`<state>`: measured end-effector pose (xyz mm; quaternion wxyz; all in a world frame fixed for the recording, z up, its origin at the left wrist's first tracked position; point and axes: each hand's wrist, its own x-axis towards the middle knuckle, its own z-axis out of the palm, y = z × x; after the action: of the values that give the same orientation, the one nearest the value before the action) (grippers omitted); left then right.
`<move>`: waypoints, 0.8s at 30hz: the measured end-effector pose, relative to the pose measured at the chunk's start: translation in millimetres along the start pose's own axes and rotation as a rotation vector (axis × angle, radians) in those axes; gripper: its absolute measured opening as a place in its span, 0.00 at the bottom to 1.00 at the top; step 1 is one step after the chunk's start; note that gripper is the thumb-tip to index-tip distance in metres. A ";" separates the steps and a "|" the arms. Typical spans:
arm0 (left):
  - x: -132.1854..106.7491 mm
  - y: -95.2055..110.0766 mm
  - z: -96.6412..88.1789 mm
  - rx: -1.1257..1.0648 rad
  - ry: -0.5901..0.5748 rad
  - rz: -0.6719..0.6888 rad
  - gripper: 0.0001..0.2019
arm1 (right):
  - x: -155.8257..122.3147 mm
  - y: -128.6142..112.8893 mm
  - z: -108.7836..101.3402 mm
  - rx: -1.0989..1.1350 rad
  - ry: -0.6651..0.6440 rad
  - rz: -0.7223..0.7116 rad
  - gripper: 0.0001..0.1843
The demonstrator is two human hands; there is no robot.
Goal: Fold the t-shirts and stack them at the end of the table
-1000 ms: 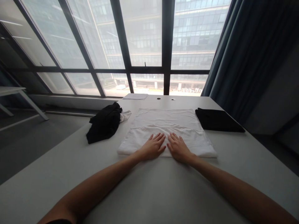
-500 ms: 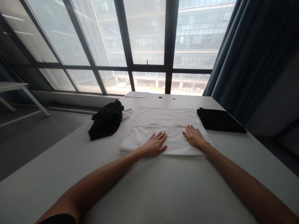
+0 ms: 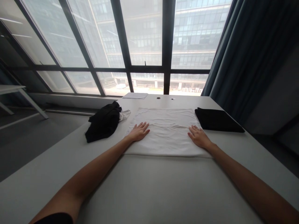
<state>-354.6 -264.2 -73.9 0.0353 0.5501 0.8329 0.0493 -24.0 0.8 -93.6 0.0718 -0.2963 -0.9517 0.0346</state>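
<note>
A white folded garment lies flat on the white table in front of me, with a crease line and small wrinkles running across its middle. My left hand rests palm down on its left side, fingers stretched out. Flat on the right side of the cloth is my right hand, its fingers a little spread. Neither hand grips anything. Which kind of garment it is, I cannot tell.
A crumpled black garment lies to the left, with a white cloth beside it. At right sits a folded black cloth. White sheets lie at the table's far edge, near the window. A blue curtain hangs at right.
My left hand has slid left and slightly away from me across the white garment. My right hand has shifted a little to the right. The hands are farther apart.
</note>
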 end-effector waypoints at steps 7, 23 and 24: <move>-15.0 -61.9 -10.0 -0.093 0.272 -0.121 0.20 | 2.0 20.3 -17.1 0.004 0.184 0.154 0.22; -10.3 -64.9 -17.4 -0.278 0.299 -0.118 0.16 | 43.7 5.2 -14.4 0.146 0.112 0.214 0.16; -10.3 -64.4 -18.7 -0.295 0.289 -0.105 0.16 | 43.9 5.1 -14.4 0.153 0.113 0.209 0.15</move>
<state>-411.5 -299.6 -63.1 -0.0019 0.4819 0.8406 0.2473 -54.6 30.4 -74.9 0.1437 -0.3888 -0.9048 0.0975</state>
